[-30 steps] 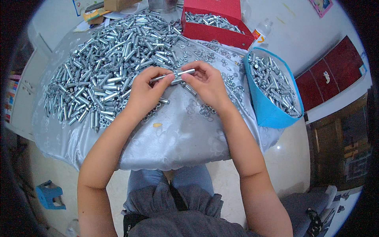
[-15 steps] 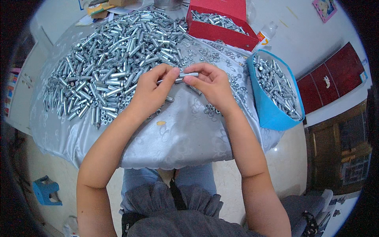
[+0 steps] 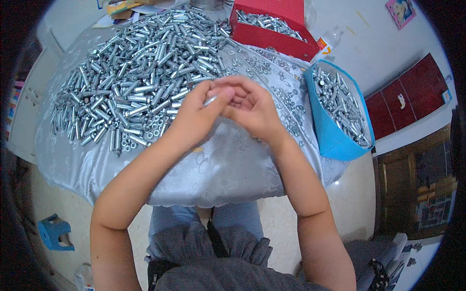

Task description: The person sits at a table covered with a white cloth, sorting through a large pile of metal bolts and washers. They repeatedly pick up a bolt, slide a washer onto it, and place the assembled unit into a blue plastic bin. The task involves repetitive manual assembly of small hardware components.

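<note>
My left hand (image 3: 196,109) and my right hand (image 3: 250,106) meet above the silver tablecloth (image 3: 218,169), fingers curled together. Between them they hold a silver metal bolt (image 3: 211,100), mostly hidden by the fingers; only a short shiny stretch shows by my left fingertips. Just behind and left of my hands lies a large heap of the same silver bolts and sleeves (image 3: 141,68). Small loose washers and nuts (image 3: 286,106) are scattered on the cloth right of my hands.
A blue bin (image 3: 330,136) holding bolts stands at the table's right edge. A red box (image 3: 272,39) with more metal parts sits at the back. A white bottle (image 3: 327,43) stands beside it. A small blue stool (image 3: 53,233) is on the floor, lower left.
My hands have closed in around the bolt, which lay stretched between the fingertips before and is now mostly covered. The view has shifted slightly downward.
</note>
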Demonstrator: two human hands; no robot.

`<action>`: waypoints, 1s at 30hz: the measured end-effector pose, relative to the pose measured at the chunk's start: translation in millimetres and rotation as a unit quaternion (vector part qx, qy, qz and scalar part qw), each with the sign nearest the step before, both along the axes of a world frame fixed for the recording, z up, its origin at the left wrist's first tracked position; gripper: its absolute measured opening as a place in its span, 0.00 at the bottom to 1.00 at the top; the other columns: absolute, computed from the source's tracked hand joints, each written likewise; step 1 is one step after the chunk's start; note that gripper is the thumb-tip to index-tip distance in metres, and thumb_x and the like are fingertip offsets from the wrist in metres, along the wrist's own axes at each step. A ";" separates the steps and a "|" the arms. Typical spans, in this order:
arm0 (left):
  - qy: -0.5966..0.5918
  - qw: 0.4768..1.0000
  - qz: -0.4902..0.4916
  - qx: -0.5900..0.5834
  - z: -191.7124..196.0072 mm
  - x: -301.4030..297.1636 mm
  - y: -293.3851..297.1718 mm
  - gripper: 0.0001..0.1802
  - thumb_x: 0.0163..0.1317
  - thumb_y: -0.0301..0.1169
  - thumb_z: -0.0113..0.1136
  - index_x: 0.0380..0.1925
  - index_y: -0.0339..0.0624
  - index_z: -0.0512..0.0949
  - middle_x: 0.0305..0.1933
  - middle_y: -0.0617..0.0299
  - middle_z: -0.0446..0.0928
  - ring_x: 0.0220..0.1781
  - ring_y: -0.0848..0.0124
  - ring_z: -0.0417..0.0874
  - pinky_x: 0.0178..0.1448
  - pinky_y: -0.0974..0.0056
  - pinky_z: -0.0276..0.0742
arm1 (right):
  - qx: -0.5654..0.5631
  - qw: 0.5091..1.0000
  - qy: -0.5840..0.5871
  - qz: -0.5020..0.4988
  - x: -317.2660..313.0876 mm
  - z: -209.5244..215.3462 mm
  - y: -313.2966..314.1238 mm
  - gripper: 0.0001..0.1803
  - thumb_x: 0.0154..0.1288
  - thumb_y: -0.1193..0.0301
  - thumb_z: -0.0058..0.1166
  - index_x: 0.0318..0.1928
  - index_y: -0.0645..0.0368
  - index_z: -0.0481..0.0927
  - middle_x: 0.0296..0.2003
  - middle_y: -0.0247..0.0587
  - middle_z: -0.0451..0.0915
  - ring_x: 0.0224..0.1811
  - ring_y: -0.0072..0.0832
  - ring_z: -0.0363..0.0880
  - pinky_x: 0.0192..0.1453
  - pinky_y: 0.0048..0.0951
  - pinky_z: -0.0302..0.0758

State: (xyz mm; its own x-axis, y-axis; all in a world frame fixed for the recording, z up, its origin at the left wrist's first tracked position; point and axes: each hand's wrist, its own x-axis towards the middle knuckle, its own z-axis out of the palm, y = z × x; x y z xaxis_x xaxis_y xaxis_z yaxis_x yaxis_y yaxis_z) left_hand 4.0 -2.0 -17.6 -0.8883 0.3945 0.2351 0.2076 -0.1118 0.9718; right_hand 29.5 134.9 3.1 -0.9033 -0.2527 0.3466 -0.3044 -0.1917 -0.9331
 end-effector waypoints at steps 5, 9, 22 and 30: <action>-0.020 0.999 0.026 -0.038 -0.9 -5.0 -5.8 0.14 0.57 0.39 0.52 0.29 0.37 0.74 0.23 0.64 0.72 0.26 0.80 0.68 0.28 0.74 0.63 | 0.045 0.997 -0.044 -0.036 2.8 9.3 9.9 0.17 0.54 0.77 0.53 0.45 0.65 0.71 0.41 0.39 0.76 0.40 0.23 0.75 0.44 0.21 0.71; -0.126 0.991 0.016 -0.039 15.0 1.4 -10.9 0.12 0.56 0.38 0.53 0.26 0.40 0.73 0.17 0.69 0.66 0.17 0.83 0.62 0.20 0.75 0.56 | 0.108 0.963 -0.032 -0.244 -11.4 14.2 41.2 0.13 0.56 0.75 0.51 0.42 0.64 0.74 0.36 0.37 0.78 0.36 0.20 0.75 0.38 0.19 0.70; -0.154 0.987 -0.020 -0.043 19.6 9.7 -6.9 0.10 0.58 0.38 0.51 0.27 0.44 0.71 0.12 0.74 0.58 0.10 0.83 0.53 0.15 0.74 0.45 | 0.519 0.729 0.032 -0.445 -48.7 -34.2 102.6 0.09 0.49 0.67 0.57 0.32 0.54 0.82 0.29 0.50 0.78 0.34 0.43 0.77 0.41 0.37 0.72; -0.143 0.989 -0.022 -0.026 13.4 5.4 -7.7 0.09 0.56 0.36 0.54 0.27 0.42 0.73 0.12 0.74 0.63 0.11 0.85 0.59 0.15 0.76 0.51 | 0.517 0.707 0.117 -0.468 -46.4 -28.2 100.3 0.08 0.47 0.68 0.58 0.28 0.58 0.80 0.26 0.47 0.78 0.30 0.40 0.76 0.38 0.35 0.72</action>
